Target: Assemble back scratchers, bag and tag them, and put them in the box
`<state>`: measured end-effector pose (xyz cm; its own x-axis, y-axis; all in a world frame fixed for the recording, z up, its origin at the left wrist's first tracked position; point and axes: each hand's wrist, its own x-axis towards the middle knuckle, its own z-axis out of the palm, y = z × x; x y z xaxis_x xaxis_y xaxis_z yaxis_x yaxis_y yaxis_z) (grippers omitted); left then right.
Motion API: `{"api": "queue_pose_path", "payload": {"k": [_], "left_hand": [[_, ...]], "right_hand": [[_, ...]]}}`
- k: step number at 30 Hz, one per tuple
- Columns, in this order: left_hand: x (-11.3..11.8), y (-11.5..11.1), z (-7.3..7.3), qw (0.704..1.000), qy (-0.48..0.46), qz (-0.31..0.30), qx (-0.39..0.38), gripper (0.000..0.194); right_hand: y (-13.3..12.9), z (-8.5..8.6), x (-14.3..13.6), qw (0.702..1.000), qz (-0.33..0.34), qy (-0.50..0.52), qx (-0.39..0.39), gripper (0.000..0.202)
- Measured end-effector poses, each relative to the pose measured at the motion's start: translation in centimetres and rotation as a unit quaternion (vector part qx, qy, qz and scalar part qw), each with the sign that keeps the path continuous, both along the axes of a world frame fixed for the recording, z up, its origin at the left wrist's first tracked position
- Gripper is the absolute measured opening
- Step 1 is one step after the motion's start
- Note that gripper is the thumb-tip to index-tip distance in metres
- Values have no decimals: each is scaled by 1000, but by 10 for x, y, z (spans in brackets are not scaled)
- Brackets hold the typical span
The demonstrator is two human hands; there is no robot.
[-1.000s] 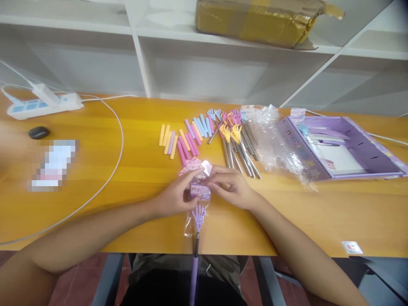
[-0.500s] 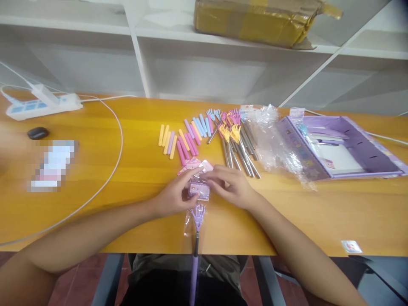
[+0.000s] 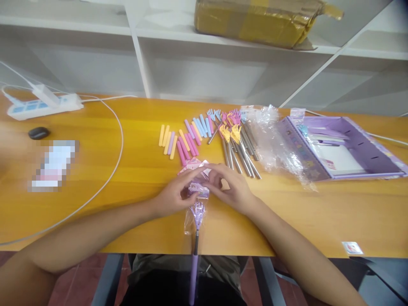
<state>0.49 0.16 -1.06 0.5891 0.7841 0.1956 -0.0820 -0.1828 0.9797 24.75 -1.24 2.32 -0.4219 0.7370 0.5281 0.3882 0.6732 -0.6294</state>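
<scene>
A purple back scratcher (image 3: 198, 214) lies in a clear plastic bag (image 3: 188, 223), its claw toward the far side and its handle reaching over the table's near edge. At the bag's far end is a purple printed card (image 3: 200, 190), between my two hands. My left hand (image 3: 174, 191) curls round the card's left side, thumb at its near edge and fingers over its far end. My right hand (image 3: 232, 187) bends its fingers and thumb on the bag's far end, partly hiding it. Pink cards (image 3: 190, 164) lie just beyond my fingertips.
Beyond my hands are several coloured handle sleeves (image 3: 183, 148) and back scratchers with metal rods (image 3: 244, 155). Crumpled plastic bags (image 3: 270, 140) and a purple box (image 3: 330, 175) lie at right. A phone (image 3: 55, 163), mouse (image 3: 38, 133), cable and power strip (image 3: 44, 108) are at left.
My right fingers have spread a little and shifted toward the far side over the bag's end. The card has tilted slightly. My left hand has barely moved.
</scene>
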Motion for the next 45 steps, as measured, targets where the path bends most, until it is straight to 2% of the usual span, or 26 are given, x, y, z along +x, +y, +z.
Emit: {"api": "queue_pose_path", "payload": {"k": [2,4,6,8,12,15,21,23,27,29,34,42,45], "left_hand": [[1,-1,-1,999,0,-24,-37,85],[1,-1,-1,996,-3,-36,-76,81],[1,-1,-1,995,-2,-32,-98,71],[1,0,-1,995,7,-27,-99,55],[0,2,3,994,36,-32,-100,39],[0,2,6,993,38,-36,-109,42],[0,4,8,989,10,-39,-140,42],[-1,4,8,987,-3,-44,-154,40],[-2,6,7,983,-14,-44,-180,42],[-1,7,6,983,-11,-38,-182,42],[0,7,6,983,-20,-36,-178,40],[0,8,7,991,-23,-12,-128,31],[0,9,6,991,-31,-9,-131,28]], "right_hand": [[-1,1,0,1000,15,0,4,63],[0,1,1,998,35,-27,41,47],[1,0,3,994,50,-55,80,29],[2,-1,4,992,56,-67,90,22],[0,1,6,993,75,-79,51,18],[0,3,4,995,84,-55,8,14],[3,0,-2,998,53,-11,-43,8],[3,-2,-2,997,46,-2,-70,10],[0,-5,-1,988,12,-9,-155,36],[-1,-6,-1,981,9,-20,-193,43],[0,-4,0,975,15,-19,-220,42],[2,10,1,969,35,-23,-242,32],[3,11,2,966,34,-21,-254,29]]}}
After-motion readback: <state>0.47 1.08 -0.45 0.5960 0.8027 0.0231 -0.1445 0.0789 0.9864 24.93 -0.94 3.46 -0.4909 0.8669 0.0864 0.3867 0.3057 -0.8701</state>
